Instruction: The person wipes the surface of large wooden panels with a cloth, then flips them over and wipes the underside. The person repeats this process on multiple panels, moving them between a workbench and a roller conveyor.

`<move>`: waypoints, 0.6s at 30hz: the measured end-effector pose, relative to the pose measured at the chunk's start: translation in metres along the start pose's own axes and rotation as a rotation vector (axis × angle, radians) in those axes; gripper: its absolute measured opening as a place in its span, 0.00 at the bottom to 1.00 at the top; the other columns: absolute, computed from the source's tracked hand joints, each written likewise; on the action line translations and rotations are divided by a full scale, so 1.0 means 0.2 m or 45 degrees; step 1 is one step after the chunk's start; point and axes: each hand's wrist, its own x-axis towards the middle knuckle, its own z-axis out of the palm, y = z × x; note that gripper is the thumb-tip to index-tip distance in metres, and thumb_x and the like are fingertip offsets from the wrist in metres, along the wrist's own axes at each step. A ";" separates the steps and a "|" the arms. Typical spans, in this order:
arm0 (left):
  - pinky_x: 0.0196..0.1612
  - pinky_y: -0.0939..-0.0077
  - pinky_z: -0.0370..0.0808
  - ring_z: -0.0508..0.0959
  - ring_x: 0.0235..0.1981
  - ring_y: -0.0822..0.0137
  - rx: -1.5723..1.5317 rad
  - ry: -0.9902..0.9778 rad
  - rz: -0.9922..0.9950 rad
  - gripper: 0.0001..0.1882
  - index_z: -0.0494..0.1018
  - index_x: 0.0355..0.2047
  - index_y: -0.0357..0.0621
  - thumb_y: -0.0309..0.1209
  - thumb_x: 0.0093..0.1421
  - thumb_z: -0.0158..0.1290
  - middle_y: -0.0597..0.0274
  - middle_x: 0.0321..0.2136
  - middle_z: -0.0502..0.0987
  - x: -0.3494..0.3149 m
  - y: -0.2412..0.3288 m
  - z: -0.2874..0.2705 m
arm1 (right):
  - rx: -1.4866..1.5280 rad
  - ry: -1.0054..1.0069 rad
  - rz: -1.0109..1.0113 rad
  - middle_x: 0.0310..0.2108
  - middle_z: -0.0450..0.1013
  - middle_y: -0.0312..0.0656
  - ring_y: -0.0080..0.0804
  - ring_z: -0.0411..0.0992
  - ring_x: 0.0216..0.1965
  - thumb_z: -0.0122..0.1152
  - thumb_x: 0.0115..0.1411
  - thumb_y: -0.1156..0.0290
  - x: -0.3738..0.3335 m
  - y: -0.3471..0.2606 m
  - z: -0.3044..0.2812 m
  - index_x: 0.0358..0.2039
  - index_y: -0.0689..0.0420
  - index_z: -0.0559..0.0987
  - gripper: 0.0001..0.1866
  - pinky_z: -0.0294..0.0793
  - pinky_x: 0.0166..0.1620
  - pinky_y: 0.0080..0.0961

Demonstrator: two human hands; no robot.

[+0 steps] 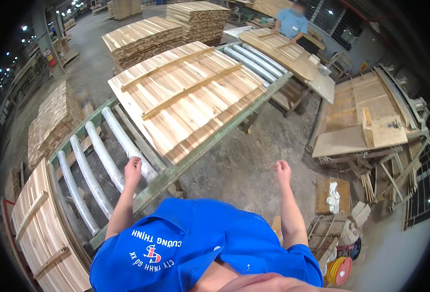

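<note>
saw slatted wooden panel (205,117) on rollers (116,129) at upper centre of the frame, judged heavy, stiff, best held by opposite edges, but could not see left hand (133,166) or right hand (283,169) clearly enough to call apart or together.

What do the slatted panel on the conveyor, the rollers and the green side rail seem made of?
Slatted panel: wood, apparently unvarnished, with pale and brown grain.
Rollers: probably metal, given their silvery sheen, though a plastic wrap can't be ruled out.
Green side rail: likely painted metal; its colour looks patchy and worn.
</note>
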 end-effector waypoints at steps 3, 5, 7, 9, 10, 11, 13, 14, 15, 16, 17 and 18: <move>0.28 0.75 0.71 0.74 0.24 0.72 -0.357 0.075 -0.525 0.11 0.72 0.40 0.42 0.34 0.61 0.50 0.63 0.29 0.77 0.32 0.03 0.02 | 0.801 0.127 0.611 0.29 0.76 0.39 0.23 0.72 0.22 0.56 0.62 0.61 0.41 0.11 0.13 0.37 0.54 0.76 0.10 0.70 0.22 0.22; 0.25 0.80 0.68 0.71 0.23 0.75 -0.550 0.132 -0.750 0.14 0.70 0.43 0.43 0.37 0.62 0.50 0.64 0.32 0.75 0.48 0.02 0.07 | 0.915 0.190 0.649 0.27 0.75 0.37 0.21 0.70 0.22 0.55 0.63 0.61 0.72 0.13 0.20 0.36 0.54 0.75 0.10 0.66 0.21 0.21; 0.27 0.78 0.69 0.71 0.23 0.74 -0.509 0.138 -0.774 0.12 0.70 0.43 0.47 0.37 0.62 0.48 0.66 0.32 0.74 0.62 0.06 0.15 | 0.925 0.207 0.617 0.27 0.75 0.35 0.21 0.70 0.21 0.55 0.63 0.60 1.02 0.23 0.25 0.35 0.54 0.74 0.10 0.65 0.21 0.20; 0.23 0.82 0.67 0.70 0.22 0.74 -0.522 0.121 -0.804 0.12 0.69 0.43 0.46 0.37 0.62 0.48 0.66 0.30 0.73 0.65 0.04 0.20 | 0.885 0.130 0.497 0.26 0.75 0.35 0.21 0.69 0.21 0.54 0.63 0.59 1.40 0.18 0.38 0.36 0.54 0.74 0.11 0.64 0.21 0.20; 0.20 0.84 0.65 0.69 0.20 0.75 -0.558 0.129 -0.848 0.11 0.69 0.41 0.44 0.36 0.62 0.48 0.68 0.28 0.72 0.66 0.05 0.26 | 0.926 0.143 0.488 0.26 0.74 0.34 0.22 0.69 0.21 0.54 0.63 0.59 1.57 0.19 0.43 0.36 0.53 0.74 0.11 0.64 0.21 0.20; 0.18 0.84 0.63 0.68 0.18 0.76 -0.625 0.121 -0.863 0.09 0.70 0.36 0.45 0.36 0.62 0.47 0.69 0.25 0.70 0.67 0.06 0.31 | 0.979 0.152 0.477 0.25 0.74 0.33 0.22 0.69 0.22 0.54 0.63 0.58 1.75 0.18 0.48 0.35 0.53 0.74 0.11 0.65 0.22 0.21; 0.12 0.83 0.57 0.64 0.12 0.78 -0.801 0.034 -0.922 0.16 0.64 0.28 0.47 0.44 0.64 0.48 0.69 0.21 0.68 0.65 0.10 0.35 | 1.071 0.181 0.583 0.26 0.74 0.32 0.22 0.70 0.24 0.54 0.63 0.56 2.06 0.18 0.66 0.36 0.52 0.74 0.13 0.66 0.25 0.22; 0.17 0.78 0.64 0.68 0.17 0.73 -0.548 0.148 -1.226 0.20 0.67 0.33 0.46 0.51 0.63 0.47 0.67 0.22 0.68 0.67 0.15 0.41 | 1.106 0.230 0.716 0.26 0.74 0.32 0.22 0.70 0.25 0.54 0.63 0.54 2.17 0.22 0.74 0.37 0.52 0.74 0.14 0.67 0.26 0.23; 0.28 0.71 0.70 0.72 0.27 0.68 -0.477 0.293 -1.341 0.25 0.70 0.39 0.43 0.55 0.61 0.47 0.63 0.26 0.69 0.67 0.20 0.47 | 1.130 0.261 0.828 0.27 0.73 0.32 0.23 0.71 0.27 0.54 0.63 0.52 2.30 0.23 0.83 0.37 0.51 0.75 0.15 0.68 0.28 0.24; 0.33 0.68 0.70 0.72 0.32 0.66 -0.485 0.334 -1.381 0.26 0.70 0.41 0.42 0.54 0.62 0.46 0.61 0.30 0.71 0.66 0.23 0.50 | 1.138 0.186 0.864 0.29 0.74 0.32 0.24 0.71 0.29 0.54 0.62 0.51 2.44 0.20 0.93 0.38 0.52 0.75 0.17 0.68 0.30 0.25; 0.38 0.66 0.70 0.72 0.36 0.64 -0.487 0.361 -1.420 0.27 0.70 0.43 0.40 0.54 0.63 0.44 0.59 0.33 0.73 0.67 0.26 0.54 | 1.142 0.127 0.906 0.30 0.74 0.33 0.25 0.71 0.31 0.55 0.61 0.49 2.55 0.20 1.01 0.40 0.52 0.75 0.19 0.69 0.31 0.27; 0.38 0.66 0.70 0.73 0.36 0.64 -0.464 0.419 -1.311 0.26 0.71 0.42 0.39 0.53 0.64 0.43 0.58 0.33 0.73 0.70 0.27 0.59 | 1.143 0.072 0.949 0.32 0.74 0.34 0.26 0.72 0.33 0.55 0.60 0.47 2.65 0.20 1.07 0.41 0.53 0.75 0.21 0.69 0.33 0.28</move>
